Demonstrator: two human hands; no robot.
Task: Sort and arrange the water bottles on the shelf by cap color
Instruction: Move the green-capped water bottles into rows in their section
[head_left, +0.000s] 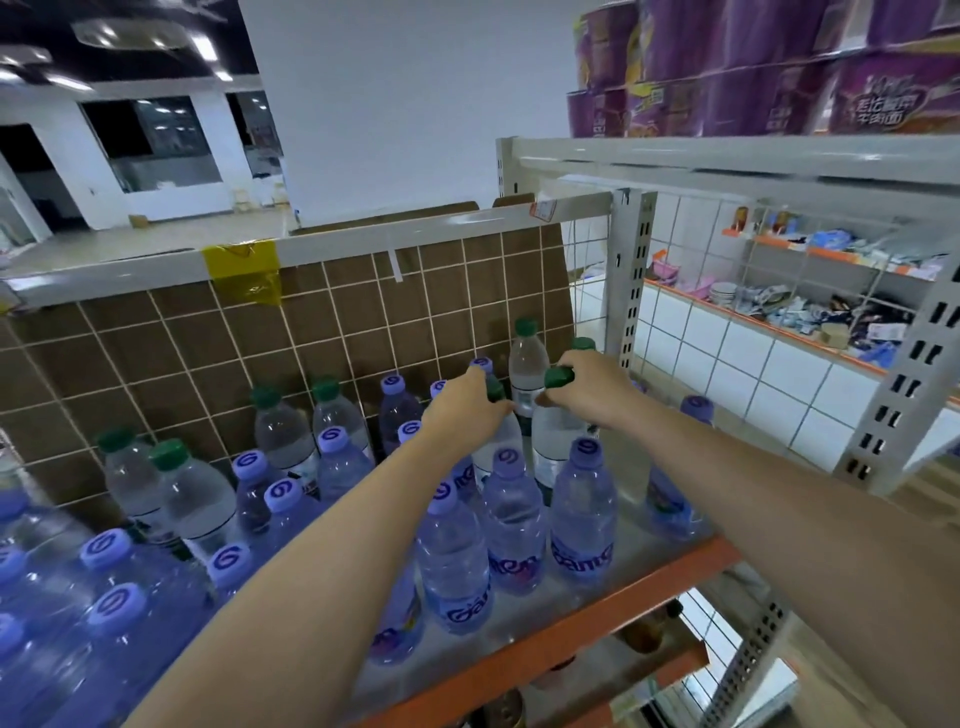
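Both my hands on green-capped bottles at the shelf's (613, 597) back right.
My left hand (470, 410) clasps one bottle's (506, 441) neck; my right hand (589, 387) pinches another's cap (558, 376), beside purple-capped bottles (582, 512).

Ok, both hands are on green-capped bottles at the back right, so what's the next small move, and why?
Probably lift both bottles clear and carry them left. The left hand and right hand each grip a green cap among purple-capped bottles, while other green-capped bottles stand at the back left.
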